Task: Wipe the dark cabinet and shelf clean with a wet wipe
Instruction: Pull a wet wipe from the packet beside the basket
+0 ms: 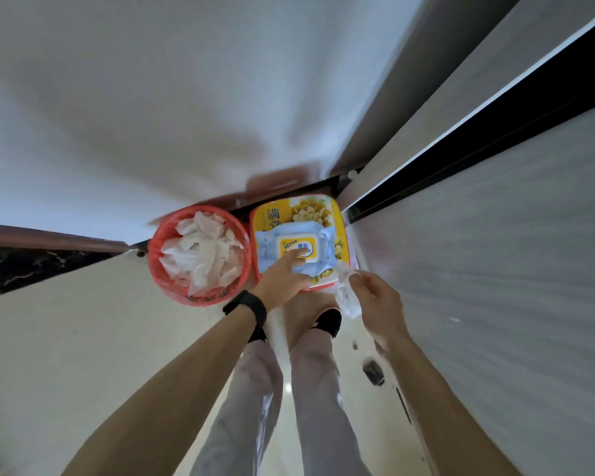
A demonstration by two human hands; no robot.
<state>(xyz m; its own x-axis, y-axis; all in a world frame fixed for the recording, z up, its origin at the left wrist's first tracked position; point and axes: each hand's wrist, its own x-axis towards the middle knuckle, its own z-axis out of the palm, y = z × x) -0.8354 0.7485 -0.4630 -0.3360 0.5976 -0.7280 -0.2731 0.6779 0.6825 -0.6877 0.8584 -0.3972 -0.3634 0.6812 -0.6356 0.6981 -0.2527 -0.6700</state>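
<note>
Left hand (282, 276): fingers pressed flat on the wet wipe pack's (298, 249) lid.
Right hand (375, 300): grip pinched a wet wipe (346, 293), seemingly crumpled.
Red bin (200, 255): beside the pack, holding used wipes.

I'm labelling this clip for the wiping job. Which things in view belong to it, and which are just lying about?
Belongs to the job:
- wet wipe pack, left hand pressing on its lid
- wipe in the right hand
- red bin filled with used wipes

Just there:
- yellow box under the pack
- black wristband
</note>
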